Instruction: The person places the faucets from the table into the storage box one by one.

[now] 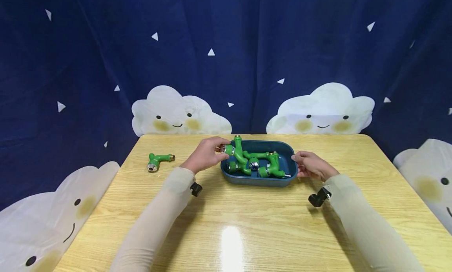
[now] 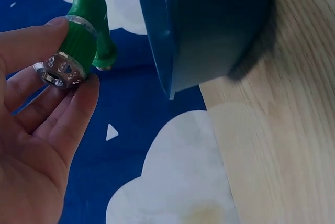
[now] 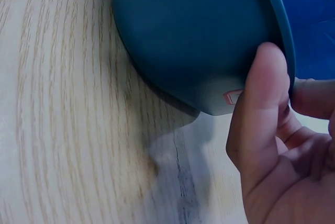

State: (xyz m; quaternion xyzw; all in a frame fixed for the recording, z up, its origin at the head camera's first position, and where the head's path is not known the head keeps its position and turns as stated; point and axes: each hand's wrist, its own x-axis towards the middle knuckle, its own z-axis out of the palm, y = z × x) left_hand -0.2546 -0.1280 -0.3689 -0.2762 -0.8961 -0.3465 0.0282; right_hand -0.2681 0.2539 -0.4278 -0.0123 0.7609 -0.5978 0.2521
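A green tap (image 1: 239, 151) with a chrome-ended knob is held in my left hand (image 1: 207, 153), over the left end of a dark blue plastic bin (image 1: 259, 182). In the left wrist view, thumb and fingers grip the ribbed knob of this tap (image 2: 81, 46), beside the bin wall (image 2: 209, 30). My right hand (image 1: 313, 165) pinches the bin's right rim; the right wrist view shows thumb and fingers on either side of the rim (image 3: 285, 30). More green taps lie inside the bin, one at the right (image 1: 274, 167) and others at the middle and left.
Another green tap (image 1: 159, 159) lies on the wooden table (image 1: 226, 217), left of my left hand. Behind the table's back edge hangs a dark blue curtain (image 1: 240, 68) with white clouds and triangles. Small black cameras (image 1: 319, 197) sit at both wrists.
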